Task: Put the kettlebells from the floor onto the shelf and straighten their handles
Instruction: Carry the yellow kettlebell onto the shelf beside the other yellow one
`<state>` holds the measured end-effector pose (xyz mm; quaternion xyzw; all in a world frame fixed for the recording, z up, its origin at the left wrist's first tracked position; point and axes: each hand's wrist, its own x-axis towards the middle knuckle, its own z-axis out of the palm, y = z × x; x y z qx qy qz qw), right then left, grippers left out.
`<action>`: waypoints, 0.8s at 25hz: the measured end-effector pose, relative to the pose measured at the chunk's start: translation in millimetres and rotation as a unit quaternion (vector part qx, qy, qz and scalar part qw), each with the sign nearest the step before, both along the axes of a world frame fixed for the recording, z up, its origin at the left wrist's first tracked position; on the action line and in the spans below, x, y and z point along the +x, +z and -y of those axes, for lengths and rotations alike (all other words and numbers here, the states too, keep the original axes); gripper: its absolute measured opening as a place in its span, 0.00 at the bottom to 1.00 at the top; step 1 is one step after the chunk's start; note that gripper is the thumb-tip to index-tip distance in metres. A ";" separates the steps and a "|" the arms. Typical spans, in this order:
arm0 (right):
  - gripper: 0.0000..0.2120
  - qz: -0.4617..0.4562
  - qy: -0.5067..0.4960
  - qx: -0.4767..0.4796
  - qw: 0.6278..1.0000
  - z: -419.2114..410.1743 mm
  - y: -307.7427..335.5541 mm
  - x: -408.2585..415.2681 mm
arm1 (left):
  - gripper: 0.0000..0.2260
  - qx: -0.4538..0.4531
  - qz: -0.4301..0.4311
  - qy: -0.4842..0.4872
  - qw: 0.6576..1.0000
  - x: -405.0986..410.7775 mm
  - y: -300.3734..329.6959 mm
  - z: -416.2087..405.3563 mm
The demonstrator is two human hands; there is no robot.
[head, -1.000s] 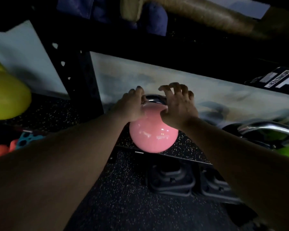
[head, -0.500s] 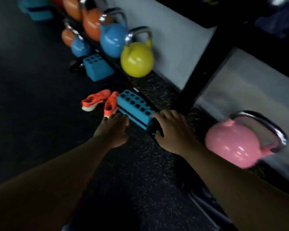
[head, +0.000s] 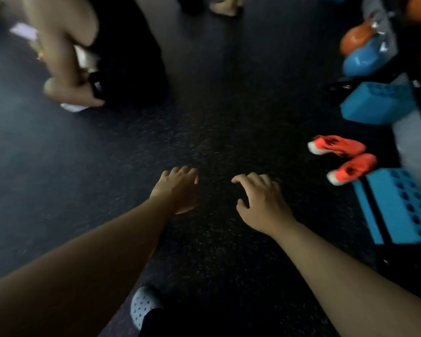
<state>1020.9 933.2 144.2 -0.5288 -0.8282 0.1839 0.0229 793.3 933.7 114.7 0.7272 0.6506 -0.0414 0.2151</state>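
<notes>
Kettlebells (head: 361, 60), one blue with orange ones beside it, sit blurred at the far right edge; whether they rest on the shelf or the floor cannot be told. Both hands are empty over the dark speckled floor (head: 204, 251). The left hand (head: 176, 188) has its fingers loosely extended, and the right hand (head: 259, 199) has its fingers spread and slightly curled, gripping nothing. Orange shoes (head: 343, 158) and blue blocks (head: 399, 205) lie to the right. Another person (head: 68, 57) crouches at the far left. The next step is probably finding a kettlebell: grip its handle squarely and lift with a firm hold.
</notes>
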 end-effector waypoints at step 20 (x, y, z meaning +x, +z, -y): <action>0.10 0.005 0.077 -0.321 0.944 97.4 -277.8 -290.0 | 0.15 -0.178 -0.124 -0.106 0.970 -265.6 -239.1 101.5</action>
